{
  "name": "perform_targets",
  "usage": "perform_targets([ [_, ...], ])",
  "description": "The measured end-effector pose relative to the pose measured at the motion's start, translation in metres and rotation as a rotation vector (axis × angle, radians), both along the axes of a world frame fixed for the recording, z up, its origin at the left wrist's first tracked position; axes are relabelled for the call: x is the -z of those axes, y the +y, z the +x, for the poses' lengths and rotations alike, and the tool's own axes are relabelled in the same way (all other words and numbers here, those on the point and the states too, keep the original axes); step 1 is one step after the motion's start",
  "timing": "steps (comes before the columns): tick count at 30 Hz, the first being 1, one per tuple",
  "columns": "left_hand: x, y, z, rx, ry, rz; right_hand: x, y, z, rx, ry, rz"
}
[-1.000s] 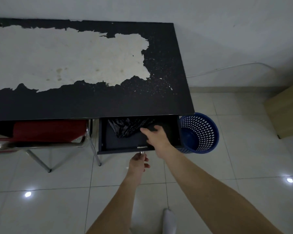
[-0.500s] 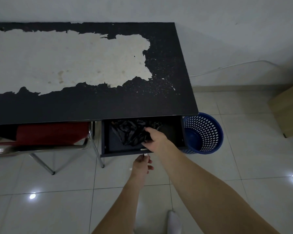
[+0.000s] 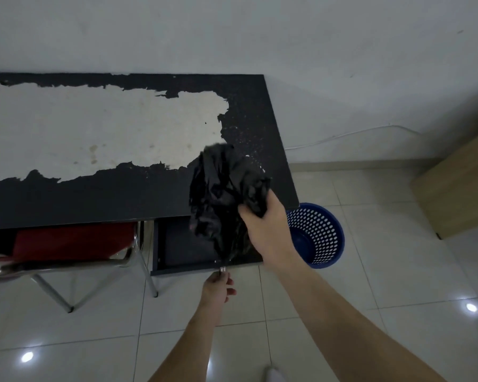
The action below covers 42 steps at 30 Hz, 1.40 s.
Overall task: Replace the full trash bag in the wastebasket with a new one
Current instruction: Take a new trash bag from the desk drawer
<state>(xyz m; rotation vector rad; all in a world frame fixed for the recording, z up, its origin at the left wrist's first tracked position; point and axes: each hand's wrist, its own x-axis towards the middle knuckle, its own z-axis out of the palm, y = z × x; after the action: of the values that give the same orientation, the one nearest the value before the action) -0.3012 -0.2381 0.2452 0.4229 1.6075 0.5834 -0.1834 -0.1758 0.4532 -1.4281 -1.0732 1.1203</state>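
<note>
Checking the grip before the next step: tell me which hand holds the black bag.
The right hand. It grips the crumpled black bag, lifted above the open drawer. The left hand only pinches the drawer's knob.

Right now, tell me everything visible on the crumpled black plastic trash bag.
The crumpled black plastic trash bag is thin, glossy film, bunched and wrinkled, not unfolded. The right hand grips it at its right side, holding it in the air above the open black desk drawer, in front of the worn black desk top. Its loose lower end hangs down toward the drawer's front edge. Whether it is one bag or several cannot be told.
</note>
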Motion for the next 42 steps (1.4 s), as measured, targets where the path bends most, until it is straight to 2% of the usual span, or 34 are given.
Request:
perform_targets([
  [2,-0.002,0.001,-0.001,-0.010,-0.010,-0.011,0.005,0.031,-0.004,0.029,-0.481,0.237],
  [4,-0.001,0.001,-0.001,-0.006,-0.018,-0.006,0.023,0.060,-0.010,0.015,-0.887,0.333],
  [7,-0.001,0.002,-0.002,-0.009,-0.033,-0.002,0.056,0.096,-0.021,-0.116,-1.249,0.363],
  [9,0.000,0.002,-0.003,-0.001,-0.032,0.000,0.075,0.112,-0.029,-0.239,-1.390,0.328],
  [13,0.002,0.002,-0.006,0.001,-0.040,-0.001,0.098,0.121,-0.037,-0.442,-1.336,0.264],
  [17,-0.003,0.002,-0.005,-0.006,-0.041,0.000,0.099,0.101,-0.008,-0.295,-1.290,0.425],
  [18,-0.006,0.002,-0.005,-0.005,-0.041,0.002,0.103,0.095,0.009,-0.235,-1.291,0.385],
  [20,-0.011,0.002,-0.004,-0.009,-0.041,0.011,0.112,0.084,0.043,-0.188,-1.314,0.172],
  [22,-0.015,0.007,-0.003,-0.013,-0.036,0.029,0.124,0.078,0.066,-0.254,-1.319,-0.054],
  [23,-0.018,0.013,-0.002,-0.017,-0.033,0.037,0.128,0.078,0.071,-0.278,-1.311,-0.100],
  [33,-0.020,0.096,-0.004,-0.095,0.021,0.122,0.147,0.083,0.074,-0.278,-1.227,-0.102],
  [42,-0.013,0.125,0.005,-0.101,0.009,0.128,0.148,0.085,0.075,-0.300,-1.226,-0.120],
])
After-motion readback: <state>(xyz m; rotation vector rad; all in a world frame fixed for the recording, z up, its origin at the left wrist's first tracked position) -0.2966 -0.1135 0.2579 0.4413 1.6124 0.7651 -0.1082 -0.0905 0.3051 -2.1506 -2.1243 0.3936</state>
